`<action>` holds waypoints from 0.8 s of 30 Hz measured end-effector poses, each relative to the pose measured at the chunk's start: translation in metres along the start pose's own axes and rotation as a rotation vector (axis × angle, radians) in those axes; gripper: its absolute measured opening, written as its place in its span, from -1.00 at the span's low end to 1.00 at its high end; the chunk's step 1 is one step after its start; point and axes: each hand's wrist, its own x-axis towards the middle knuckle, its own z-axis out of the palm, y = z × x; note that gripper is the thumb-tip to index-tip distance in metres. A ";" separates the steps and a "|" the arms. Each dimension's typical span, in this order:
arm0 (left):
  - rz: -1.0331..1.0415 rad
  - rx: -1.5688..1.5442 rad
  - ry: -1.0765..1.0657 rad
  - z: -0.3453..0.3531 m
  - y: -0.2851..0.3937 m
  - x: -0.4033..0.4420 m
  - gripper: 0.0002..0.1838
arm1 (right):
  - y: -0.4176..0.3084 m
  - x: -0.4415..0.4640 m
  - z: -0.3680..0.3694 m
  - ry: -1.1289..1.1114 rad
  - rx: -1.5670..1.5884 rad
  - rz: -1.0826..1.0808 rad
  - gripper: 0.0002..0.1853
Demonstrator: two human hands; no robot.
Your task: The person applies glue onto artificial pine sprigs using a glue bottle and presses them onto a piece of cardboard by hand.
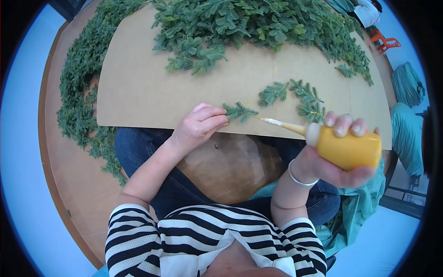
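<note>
Between the closed fingers of my left hand (201,123) is one end of a small green artificial fir sprig (240,111), held over the near edge of the board. My right hand (339,159) is wrapped round a yellow squeeze bottle (347,147), tipped sideways with its long nozzle pointing left. The whitish nozzle tip (272,122) is at or very near the sprig's stem end; I cannot tell if they touch. Just beyond the nozzle, a few loose sprigs (273,93) lie on the brown board (138,87), with yellow marks near them.
A big heap of green sprigs (240,23) covers the board's far side. More sprigs (83,92) are piled on the floor at left. At right are a red stool (385,41), a teal bag (408,83) and a person's teal-clad leg (408,136). Teal cloth (355,207) lies beside my knee.
</note>
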 end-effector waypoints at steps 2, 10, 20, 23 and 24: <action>0.007 -0.024 0.002 0.000 0.000 0.000 -0.81 | 0.013 -0.008 0.003 -0.015 -0.055 0.013 -0.42; -0.013 -0.041 0.011 0.001 -0.002 -0.002 -0.80 | 0.043 -0.017 0.021 0.026 -0.257 0.064 -0.34; -0.024 -0.037 0.009 0.002 0.000 0.000 -0.82 | 0.039 -0.014 0.006 0.060 -0.300 0.069 -0.36; -0.015 -0.028 0.010 0.002 0.000 0.001 -0.82 | 0.038 -0.012 -0.001 0.104 -0.298 0.055 -0.38; -0.012 -0.030 0.006 0.002 0.000 0.001 -0.82 | 0.039 -0.011 -0.006 0.068 -0.285 0.038 -0.46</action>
